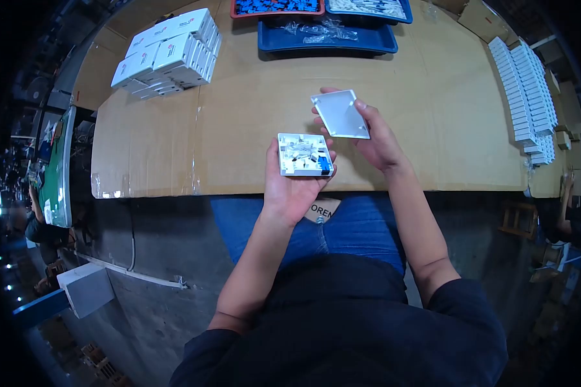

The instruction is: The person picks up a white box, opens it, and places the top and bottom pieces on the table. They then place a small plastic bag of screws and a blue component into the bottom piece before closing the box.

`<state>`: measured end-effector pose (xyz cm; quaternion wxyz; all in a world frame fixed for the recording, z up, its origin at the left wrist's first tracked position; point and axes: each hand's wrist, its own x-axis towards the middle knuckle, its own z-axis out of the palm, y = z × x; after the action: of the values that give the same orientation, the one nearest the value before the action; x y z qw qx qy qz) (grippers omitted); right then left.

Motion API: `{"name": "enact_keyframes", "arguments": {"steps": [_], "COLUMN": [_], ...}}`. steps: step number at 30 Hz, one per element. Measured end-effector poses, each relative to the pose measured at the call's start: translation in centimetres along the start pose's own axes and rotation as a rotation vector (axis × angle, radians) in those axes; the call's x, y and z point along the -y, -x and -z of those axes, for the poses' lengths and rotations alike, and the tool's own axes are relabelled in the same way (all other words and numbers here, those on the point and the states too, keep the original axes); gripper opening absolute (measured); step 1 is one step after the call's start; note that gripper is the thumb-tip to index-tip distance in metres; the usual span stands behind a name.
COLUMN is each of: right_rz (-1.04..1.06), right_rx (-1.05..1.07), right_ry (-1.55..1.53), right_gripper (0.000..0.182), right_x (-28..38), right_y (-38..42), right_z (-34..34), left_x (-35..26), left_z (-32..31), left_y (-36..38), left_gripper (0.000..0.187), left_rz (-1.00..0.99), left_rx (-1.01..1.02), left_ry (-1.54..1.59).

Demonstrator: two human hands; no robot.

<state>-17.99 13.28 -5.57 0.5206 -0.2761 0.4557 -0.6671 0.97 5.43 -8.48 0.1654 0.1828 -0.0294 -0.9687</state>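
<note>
My left hand (292,198) is closed around the sides of a white square plastic box (303,155) with its open face up. Inside it are molded white fittings, a clear bag-like piece in the middle and a blue connector (325,165) at the lower right corner. In my right hand (382,142), a flat white square cover (342,115) is gripped between thumb and fingers, tilted, its inner side showing. The cover is up and to the right of the box, apart from it.
Stacked white boxes (168,55) stand at the back left of the cardboard-covered table (239,103). A blue tray (277,46) with clear plastic bags sits at the back, below bins of blue parts (277,6) and white parts (371,8). Rows of white pieces (523,97) line the right edge.
</note>
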Motion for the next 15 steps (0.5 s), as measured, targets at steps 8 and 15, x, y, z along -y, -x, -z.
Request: {"name": "enact_keyframes", "arguments": {"steps": [8, 15], "right_rz": [0.072, -0.045], "right_rx": [0.129, 0.155], "right_ry": [0.379, 0.51], "right_gripper": [0.049, 0.053], "right_x": [-1.5, -1.5], "right_y": [-0.5, -0.3], "right_z": [-0.6, -0.8], "left_x": [0.3, 0.7], "left_z": [-0.4, 0.5], "left_y": [0.1, -0.3], "left_gripper": [0.062, 0.057], "left_rz": [0.011, 0.006], "left_rx": [0.04, -0.014], "left_ry": [-0.021, -0.027]}}
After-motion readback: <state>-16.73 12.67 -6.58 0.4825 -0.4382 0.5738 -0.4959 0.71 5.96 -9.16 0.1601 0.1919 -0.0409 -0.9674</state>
